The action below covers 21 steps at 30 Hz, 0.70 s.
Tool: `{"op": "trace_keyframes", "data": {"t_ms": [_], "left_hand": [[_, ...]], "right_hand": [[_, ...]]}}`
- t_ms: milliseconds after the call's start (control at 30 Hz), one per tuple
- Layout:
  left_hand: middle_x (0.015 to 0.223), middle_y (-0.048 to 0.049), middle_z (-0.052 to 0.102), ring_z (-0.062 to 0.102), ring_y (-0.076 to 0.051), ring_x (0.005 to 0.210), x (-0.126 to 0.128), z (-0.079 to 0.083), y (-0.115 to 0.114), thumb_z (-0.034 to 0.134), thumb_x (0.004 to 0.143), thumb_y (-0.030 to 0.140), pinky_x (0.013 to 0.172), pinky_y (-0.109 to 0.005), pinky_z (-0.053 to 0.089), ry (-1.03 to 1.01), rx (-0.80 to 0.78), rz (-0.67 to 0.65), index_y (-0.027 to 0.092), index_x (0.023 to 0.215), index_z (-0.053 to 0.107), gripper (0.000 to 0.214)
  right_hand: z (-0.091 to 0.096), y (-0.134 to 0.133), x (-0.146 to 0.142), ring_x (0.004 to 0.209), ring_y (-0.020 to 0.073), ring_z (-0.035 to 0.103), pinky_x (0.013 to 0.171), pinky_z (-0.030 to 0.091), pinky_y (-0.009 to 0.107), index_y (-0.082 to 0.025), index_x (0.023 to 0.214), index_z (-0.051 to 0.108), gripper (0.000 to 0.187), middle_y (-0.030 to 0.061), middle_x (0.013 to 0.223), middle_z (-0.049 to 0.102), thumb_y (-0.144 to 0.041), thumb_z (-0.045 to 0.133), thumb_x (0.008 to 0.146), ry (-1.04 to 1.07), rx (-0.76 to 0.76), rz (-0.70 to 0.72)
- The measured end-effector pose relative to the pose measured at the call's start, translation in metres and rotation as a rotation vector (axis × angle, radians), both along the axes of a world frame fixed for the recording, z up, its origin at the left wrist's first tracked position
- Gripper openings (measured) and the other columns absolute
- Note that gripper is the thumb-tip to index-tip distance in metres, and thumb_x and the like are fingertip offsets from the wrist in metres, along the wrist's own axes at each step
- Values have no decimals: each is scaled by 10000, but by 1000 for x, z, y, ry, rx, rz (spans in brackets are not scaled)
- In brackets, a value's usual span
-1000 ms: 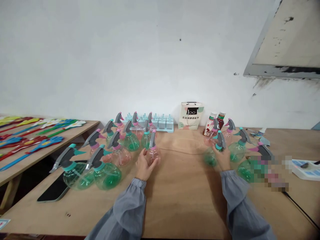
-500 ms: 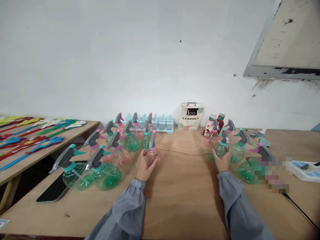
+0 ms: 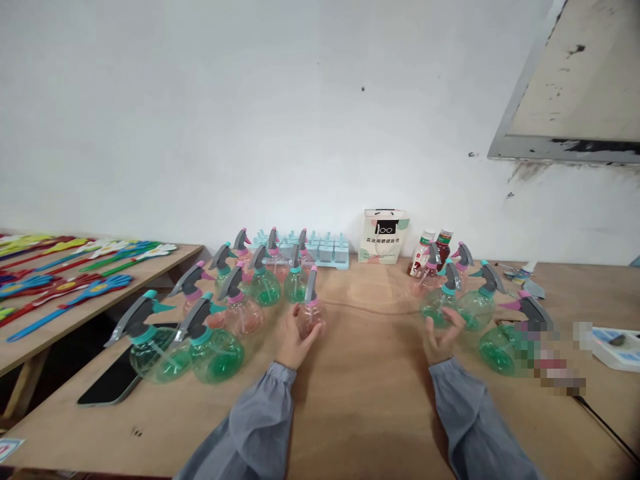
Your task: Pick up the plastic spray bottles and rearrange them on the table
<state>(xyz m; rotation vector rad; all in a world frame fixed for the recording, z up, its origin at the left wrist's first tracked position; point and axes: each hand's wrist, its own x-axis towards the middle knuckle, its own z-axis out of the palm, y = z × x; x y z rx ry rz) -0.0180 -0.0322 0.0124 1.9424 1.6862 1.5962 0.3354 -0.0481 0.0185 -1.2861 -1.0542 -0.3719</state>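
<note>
Thumb and fingers of my left hand curl round the side of a pink spray bottle with a grey trigger head and pink collar, standing upright on the table. On the right, my right hand is a little blurred, its fingers apart and holding nothing. Just behind it stands a green spray bottle with a teal collar, partly covered by the fingers. Another green spray bottle is beside that one. Left of my left hand several more pink and green bottles stand grouped, including a large green spray bottle nearest me.
A phone lies under the left bottles. Along the wall are a light-blue popsicle mould, a printed paper bag and two sauce-like bottles. Colourful hand-shaped sticks cover the left table. A white tray sits far right.
My right hand has let go of the green spray bottle and drawn back slightly toward me. My left hand stays on the pink bottle. The view has shifted slightly.
</note>
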Motion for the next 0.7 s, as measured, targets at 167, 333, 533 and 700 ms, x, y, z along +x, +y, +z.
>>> {"op": "trace_keyframes", "data": {"t_ms": [167, 333, 533, 700], "left_hand": [[1126, -141, 664, 650, -369, 1094, 30, 2, -22, 751, 730, 515, 945, -576, 500, 72, -72, -82, 203, 1254, 587, 631], [1218, -141, 631, 610, -353, 1179, 31, 1, -33, 695, 782, 514, 1019, -567, 486, 83, 96, -186, 250, 1227, 591, 528], [1287, -165, 545, 530, -303, 1289, -6, 24, 21, 591, 888, 392, 1126, -523, 415, -102, 254, 59, 175, 1264, 516, 441], [1364, -212, 518, 475, -332, 1365, -26, 41, 89, 713, 768, 370, 1160, -537, 365, -124, 103, 91, 139, 1401, 390, 747]], "right_hand": [[28, -16, -88, 1238, 376, 596, 1123, 418, 586, -348, 1226, 578, 460, 118, 1259, 647, -414, 678, 782, -45, -332, 653], [57, -11, -143, 1406, 413, 462, 1161, 396, 533, -314, 1385, 485, 820, 154, 1495, 493, -382, 839, 649, 81, -391, 883], [61, 2, -147, 1138, 292, 617, 890, 565, 440, -334, 1338, 434, 671, 96, 1258, 609, -371, 719, 732, 200, -435, 1018], [62, 12, -144, 911, 202, 649, 849, 558, 391, -285, 1123, 607, 407, 53, 1167, 665, -339, 641, 721, 276, -448, 1134]]}}
